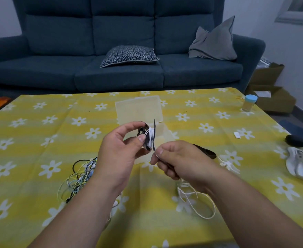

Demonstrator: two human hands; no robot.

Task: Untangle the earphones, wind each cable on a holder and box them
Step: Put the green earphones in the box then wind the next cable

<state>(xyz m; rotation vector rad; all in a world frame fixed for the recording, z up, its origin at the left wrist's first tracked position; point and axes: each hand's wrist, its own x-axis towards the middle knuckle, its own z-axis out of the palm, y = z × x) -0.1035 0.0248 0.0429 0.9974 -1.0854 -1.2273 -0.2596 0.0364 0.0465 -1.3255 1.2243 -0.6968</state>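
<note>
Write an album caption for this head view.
Left hand holds a dark holder while right hand winds white earphone cable on.

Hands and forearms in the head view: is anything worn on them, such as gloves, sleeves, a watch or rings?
Nothing shows. The left hand and right hand are bare, with no gloves and no rings on the fingers in view. Both forearms are uncovered to the bottom edge of the picture: no sleeve, watch, bracelet or marking shows on either wrist. The nails look short and unpainted.

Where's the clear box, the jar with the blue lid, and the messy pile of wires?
clear box (138,108), head view, on its open lid
jar (248,104), head view, on its glass side
pile of wires (79,178), head view, middle of the tangle
</note>
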